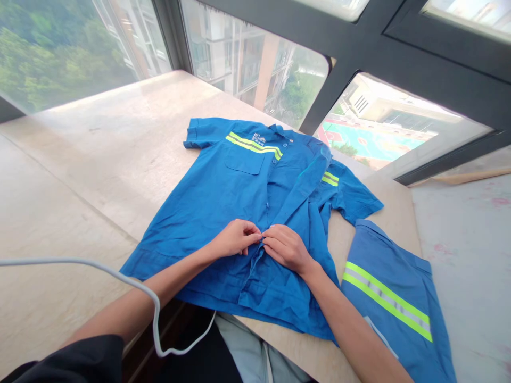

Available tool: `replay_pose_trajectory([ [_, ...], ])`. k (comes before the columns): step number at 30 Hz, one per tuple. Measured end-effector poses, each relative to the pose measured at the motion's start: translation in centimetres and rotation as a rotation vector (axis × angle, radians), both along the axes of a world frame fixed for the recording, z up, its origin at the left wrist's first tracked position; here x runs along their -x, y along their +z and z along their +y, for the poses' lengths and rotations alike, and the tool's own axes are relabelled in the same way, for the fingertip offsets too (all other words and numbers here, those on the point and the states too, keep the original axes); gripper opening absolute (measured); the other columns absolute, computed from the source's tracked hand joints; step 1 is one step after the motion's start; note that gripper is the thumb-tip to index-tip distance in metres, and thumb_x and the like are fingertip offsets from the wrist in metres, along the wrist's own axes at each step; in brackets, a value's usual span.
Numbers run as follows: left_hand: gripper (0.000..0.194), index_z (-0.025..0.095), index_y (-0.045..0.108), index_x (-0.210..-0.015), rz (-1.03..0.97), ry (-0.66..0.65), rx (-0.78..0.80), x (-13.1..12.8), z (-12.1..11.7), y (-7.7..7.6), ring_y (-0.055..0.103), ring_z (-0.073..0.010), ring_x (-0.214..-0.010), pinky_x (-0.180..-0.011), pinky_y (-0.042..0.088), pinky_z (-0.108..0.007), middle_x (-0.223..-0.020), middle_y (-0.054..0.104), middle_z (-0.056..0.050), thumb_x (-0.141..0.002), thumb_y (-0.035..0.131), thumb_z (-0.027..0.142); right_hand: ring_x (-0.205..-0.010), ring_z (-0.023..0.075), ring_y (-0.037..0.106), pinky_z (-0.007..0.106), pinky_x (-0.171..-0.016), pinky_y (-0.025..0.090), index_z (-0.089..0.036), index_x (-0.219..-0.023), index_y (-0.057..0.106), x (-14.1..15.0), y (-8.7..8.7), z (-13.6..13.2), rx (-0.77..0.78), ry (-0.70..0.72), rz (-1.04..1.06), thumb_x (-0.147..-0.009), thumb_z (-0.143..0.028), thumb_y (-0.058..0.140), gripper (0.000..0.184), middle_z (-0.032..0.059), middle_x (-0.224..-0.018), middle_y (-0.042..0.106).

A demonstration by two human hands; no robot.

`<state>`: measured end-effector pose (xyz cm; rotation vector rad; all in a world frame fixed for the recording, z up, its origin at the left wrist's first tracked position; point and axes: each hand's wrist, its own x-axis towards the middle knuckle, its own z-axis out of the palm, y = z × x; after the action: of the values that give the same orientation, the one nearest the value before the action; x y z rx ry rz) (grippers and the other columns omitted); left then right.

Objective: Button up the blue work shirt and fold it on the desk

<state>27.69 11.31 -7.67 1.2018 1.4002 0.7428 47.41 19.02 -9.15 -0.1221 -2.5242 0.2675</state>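
A blue short-sleeved work shirt [199,213] lies spread out with its collar away from me. Yellow-and-silver reflective strips cross its chest, and the upper front hangs unfastened, one front panel folded back. My left hand [237,238] pinches the front edge of the shirt low on the placket. Right beside it, my right hand [288,247] is closed on the same edge, fingertips almost touching those of the left. Whether a button sits between the fingers is hidden. Higher up the placket, small buttons [274,161] show.
Folded blue clothing [393,287] with a reflective band lies at the right. A white cable [155,319] loops across the front left, over my left forearm. The pale stone ledge [80,175] meets grey-framed windows [255,64] at the back and a patterned wall [463,255] on the right.
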Motion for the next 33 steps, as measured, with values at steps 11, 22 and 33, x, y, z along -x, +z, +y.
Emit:
replay_pose_trajectory([
  [11,0.026,0.015,0.069,-0.096,0.500,-0.089,-0.276,-0.9,-1.0,0.8,0.065,-0.0196,-0.082,-0.072,0.047,-0.027,-0.091,0.071,-0.004,-0.074,0.067,0.029,-0.089,0.0186,0.065,0.037,-0.089,0.054,-0.017,-0.092,0.065,0.3,0.2,0.0,-0.057,-0.002,0.006,-0.093,-0.014,0.054,0.011,0.0081,-0.095,0.072],
  [22,0.020,0.017,0.071,-0.094,0.612,-0.038,-0.348,-1.3,-1.2,-0.1,0.062,-0.0174,-0.078,-0.073,0.042,-0.027,-0.088,0.072,-0.003,-0.079,0.059,0.020,-0.091,0.0188,0.064,0.036,-0.086,0.053,-0.016,-0.100,0.065,0.2,0.0,0.2,0.008,0.004,-0.010,-0.095,-0.017,0.054,0.012,0.0083,-0.097,0.072],
  [33,0.018,0.017,0.071,-0.092,0.686,-0.015,-0.371,-1.8,-1.4,-0.6,0.061,-0.0170,-0.077,-0.072,0.040,-0.027,-0.079,0.068,-0.002,-0.084,0.055,0.016,-0.092,0.0195,0.065,0.037,-0.084,0.053,-0.018,-0.102,0.066,0.1,-0.6,0.4,0.119,0.010,0.037,-0.096,-0.014,0.052,0.016,0.0077,-0.098,0.073],
])
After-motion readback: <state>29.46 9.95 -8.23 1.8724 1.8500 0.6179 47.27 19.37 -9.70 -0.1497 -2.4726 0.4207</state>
